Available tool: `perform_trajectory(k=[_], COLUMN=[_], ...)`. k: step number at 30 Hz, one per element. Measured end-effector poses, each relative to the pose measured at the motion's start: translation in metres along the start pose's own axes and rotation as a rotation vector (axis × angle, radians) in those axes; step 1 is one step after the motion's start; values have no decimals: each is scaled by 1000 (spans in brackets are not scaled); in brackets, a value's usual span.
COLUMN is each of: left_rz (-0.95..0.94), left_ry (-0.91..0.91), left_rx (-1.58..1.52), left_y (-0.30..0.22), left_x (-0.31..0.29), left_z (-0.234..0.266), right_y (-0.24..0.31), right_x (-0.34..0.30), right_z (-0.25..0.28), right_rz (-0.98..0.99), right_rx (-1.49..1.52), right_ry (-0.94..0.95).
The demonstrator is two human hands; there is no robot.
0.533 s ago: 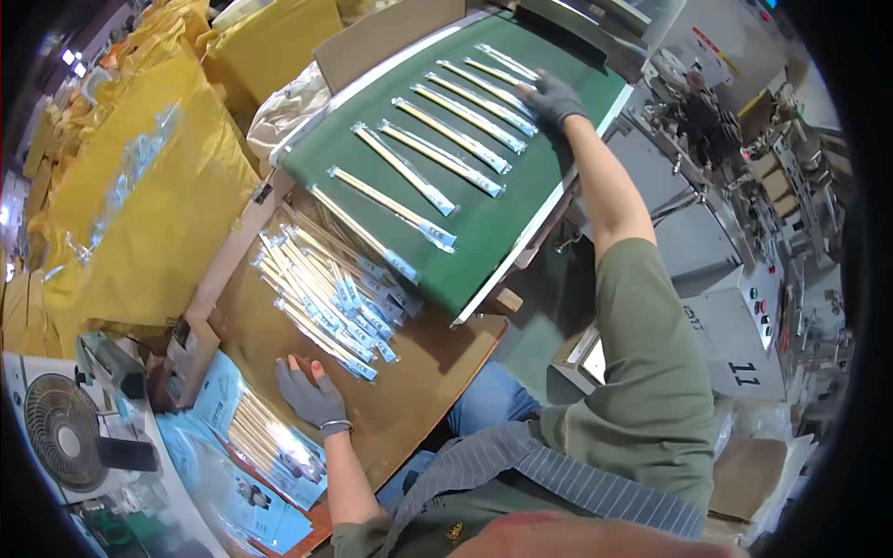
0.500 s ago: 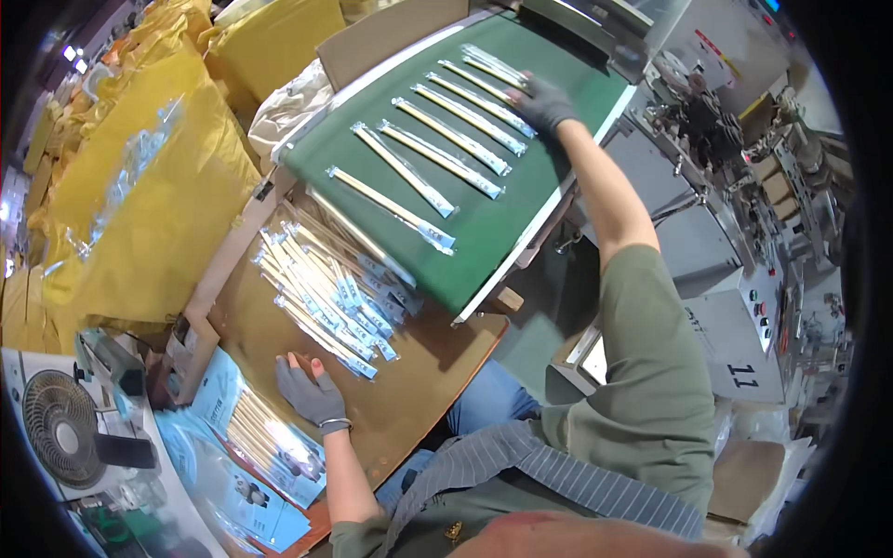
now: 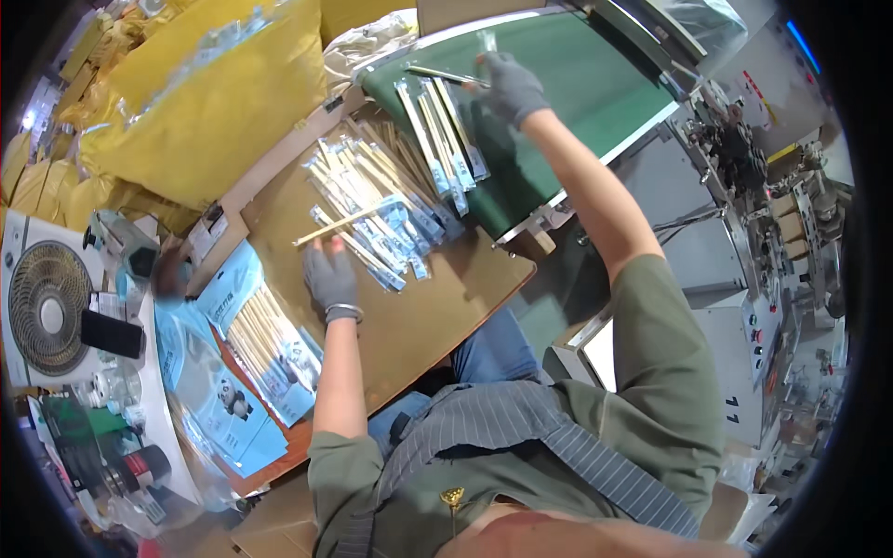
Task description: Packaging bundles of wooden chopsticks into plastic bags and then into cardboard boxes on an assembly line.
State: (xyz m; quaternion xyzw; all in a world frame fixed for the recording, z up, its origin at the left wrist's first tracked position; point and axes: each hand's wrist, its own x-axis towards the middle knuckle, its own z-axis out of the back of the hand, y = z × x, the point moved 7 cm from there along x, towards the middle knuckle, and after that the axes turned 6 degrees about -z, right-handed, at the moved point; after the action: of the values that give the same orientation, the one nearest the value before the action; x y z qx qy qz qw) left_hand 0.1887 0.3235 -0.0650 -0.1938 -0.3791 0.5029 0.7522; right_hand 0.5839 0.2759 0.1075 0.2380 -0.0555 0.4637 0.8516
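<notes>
My right hand [image 3: 513,87], in a grey glove with bare fingertips, is over the green conveyor belt [image 3: 581,102]. Its fingers are closed at a clear wrapper end [image 3: 488,41], the rest of which the hand hides. Beside its thumb lies a slanting packet of chopsticks [image 3: 445,74]. Several more wrapped chopsticks [image 3: 437,130] lie close together at the belt's left end. My left hand [image 3: 332,277], gloved alike, rests with fingers stretched out on the brown table. Its fingertips touch a wrapped pair of chopsticks [image 3: 349,225] lying crosswise over a pile of blue-ended packets [image 3: 381,232].
Light-blue bags [image 3: 244,423] with a panda picture, one filled with chopsticks, lie left of the table. Further left are a fan [image 3: 51,316] and a phone [image 3: 112,333]. Large yellow sacks [image 3: 209,112] stand behind. Machinery [image 3: 735,153] lines the right side.
The spread-out packets on the belt are now bunched at its left end. My right hand has moved left. One packet now lies crosswise at my left fingertips. The whole view has shifted.
</notes>
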Motion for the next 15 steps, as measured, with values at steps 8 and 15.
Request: perform_trajectory(k=[8, 15], left_rz=[283, -122], left_ry=[-79, 128], left_rx=[-96, 193], left_y=[-1, -8], left_x=[6, 32], left_z=[5, -27], right_y=[-19, 90], right_x=[29, -22], right_z=[-52, -80], right_rz=[-154, 299], right_rx=[-90, -217], right_ry=[118, 519])
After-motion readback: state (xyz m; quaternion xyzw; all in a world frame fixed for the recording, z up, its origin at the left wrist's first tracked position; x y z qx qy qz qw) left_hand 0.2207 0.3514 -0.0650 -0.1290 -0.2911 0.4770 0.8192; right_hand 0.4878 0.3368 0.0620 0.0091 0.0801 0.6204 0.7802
